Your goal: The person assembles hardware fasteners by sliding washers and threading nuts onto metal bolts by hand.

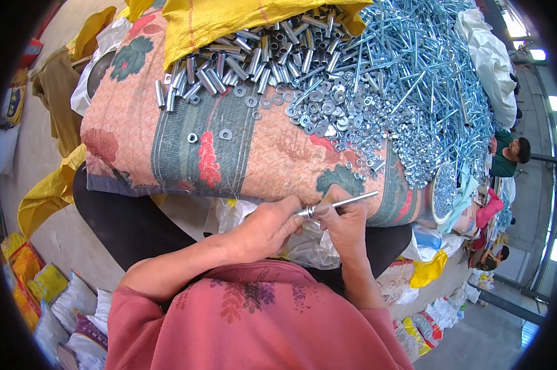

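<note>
Just off the near edge of the cloth-covered work surface, my two hands meet at a slim metal bolt (360, 198). My right hand (346, 225) is closed around its shank, and the thin end sticks out to the right. The fingers of my left hand (269, 227) pinch the other end, where a shiny round metal fitting (307, 212) shows between the hands; whether it is a nut or a sleeve end I cannot tell. On the cloth ahead lie a single nut (192, 138) and a washer (225, 134).
Metal sleeves (253, 61) spill from under a yellow woven sack (229, 24). Beside them are heaped washers (318, 98), small nuts (408, 142) and long bolts (408, 55). A white-rimmed bowl (443, 192) of small parts stands right. Two people sit farther right; filled sacks (75, 302) lie left.
</note>
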Demonstrator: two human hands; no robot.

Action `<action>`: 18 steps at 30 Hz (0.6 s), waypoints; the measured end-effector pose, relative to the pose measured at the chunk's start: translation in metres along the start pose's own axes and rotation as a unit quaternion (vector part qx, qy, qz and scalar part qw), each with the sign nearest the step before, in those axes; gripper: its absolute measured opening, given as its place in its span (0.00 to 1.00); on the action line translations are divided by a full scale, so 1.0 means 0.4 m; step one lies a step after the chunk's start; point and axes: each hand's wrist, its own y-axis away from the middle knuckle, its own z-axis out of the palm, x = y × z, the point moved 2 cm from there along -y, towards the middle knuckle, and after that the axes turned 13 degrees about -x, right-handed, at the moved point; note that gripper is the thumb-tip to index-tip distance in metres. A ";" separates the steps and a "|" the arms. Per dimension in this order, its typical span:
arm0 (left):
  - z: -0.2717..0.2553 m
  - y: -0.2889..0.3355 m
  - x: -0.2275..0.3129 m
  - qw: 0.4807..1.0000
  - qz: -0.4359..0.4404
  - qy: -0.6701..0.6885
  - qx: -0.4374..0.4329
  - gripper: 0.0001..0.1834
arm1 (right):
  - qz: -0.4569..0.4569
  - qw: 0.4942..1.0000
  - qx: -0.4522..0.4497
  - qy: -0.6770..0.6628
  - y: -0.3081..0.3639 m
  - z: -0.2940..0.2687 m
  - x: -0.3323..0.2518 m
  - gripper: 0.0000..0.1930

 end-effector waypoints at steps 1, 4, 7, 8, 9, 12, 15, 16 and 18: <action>-0.011 0.002 0.002 1.000 0.000 -0.001 -0.001 0.13 | 0.000 1.000 0.001 0.000 -0.003 0.004 -0.012 0.11; -0.017 0.003 -0.006 0.964 -0.092 0.242 -0.063 0.14 | -0.064 0.983 0.010 -0.173 -0.011 0.017 -0.046 0.09; 0.009 -0.001 -0.007 0.995 -0.022 0.085 -0.037 0.14 | -0.058 0.992 -0.004 -0.115 -0.008 0.021 -0.033 0.09; 0.000 0.000 0.002 0.995 -0.036 0.083 -0.039 0.14 | -0.057 0.990 0.009 -0.127 -0.006 0.021 -0.037 0.09; -0.007 0.000 0.004 0.995 -0.049 0.081 -0.040 0.14 | -0.055 0.989 0.023 -0.139 -0.004 0.023 -0.041 0.08; -0.018 0.004 -0.007 0.946 -0.089 0.299 -0.081 0.14 | -0.059 0.987 0.025 -0.150 -0.011 0.033 -0.055 0.07; 0.012 -0.004 -0.017 0.998 0.029 -0.039 0.043 0.12 | -0.043 0.994 0.027 -0.095 -0.013 0.027 -0.036 0.07; 0.008 -0.003 -0.015 0.998 0.028 -0.038 0.042 0.12 | -0.022 0.998 0.031 -0.043 -0.010 0.025 -0.026 0.07; -0.008 -0.004 -0.002 0.999 -0.033 -0.010 0.001 0.10 | -0.007 0.998 0.021 -0.063 -0.011 0.025 -0.035 0.07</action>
